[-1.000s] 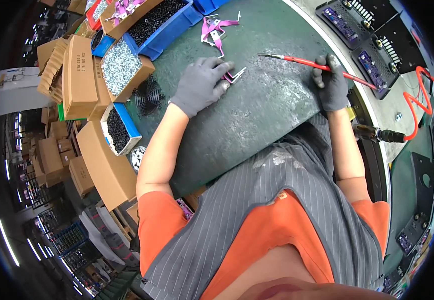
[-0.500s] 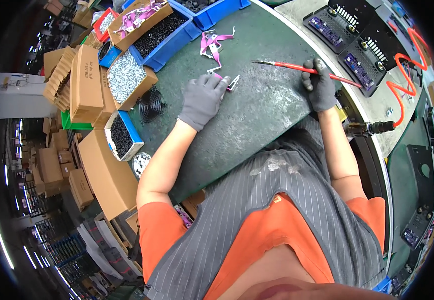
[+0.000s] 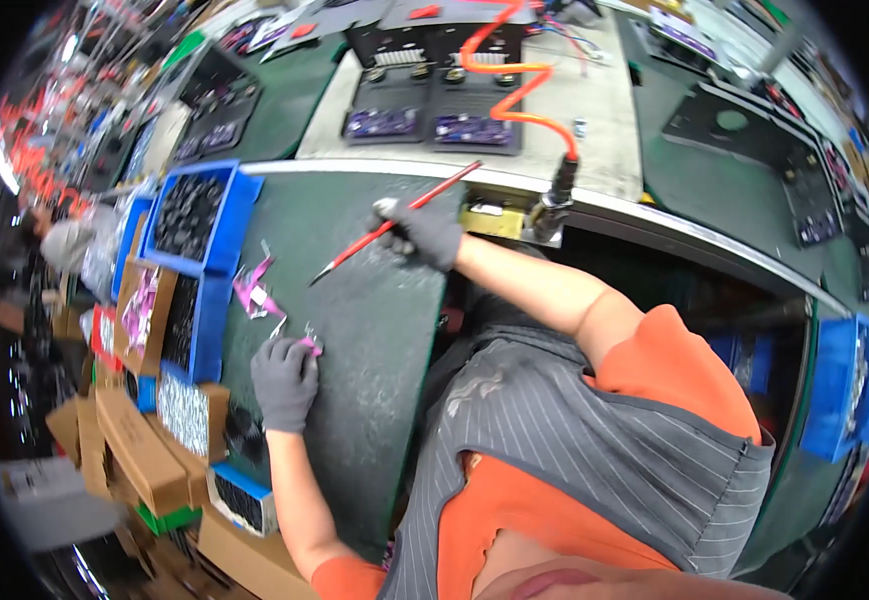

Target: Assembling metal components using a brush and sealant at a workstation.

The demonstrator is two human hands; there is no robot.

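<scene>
The right hand (image 3: 419, 232), in a gray glove, is closed around a long red stick (image 3: 356, 244) — its dark tip points down and left, over the green table (image 3: 354, 400). The left hand (image 3: 286, 385), gloved too, has bent fingers right at a small pink clip (image 3: 312, 347) on the table; I can't tell if they pinch it or only touch it.

To do this well, the left fingers should steady the clip so it can't slip. The right hand should hold the stick firmly, not too tight, with the tip away from the other fingers.

More pink clips (image 3: 252, 291) lie just past the left hand — best moved apart if they tangle. Farther left are blue bins (image 3: 216, 330) of black bits and a cardboard box (image 3: 217, 415) of silver bits.
</scene>
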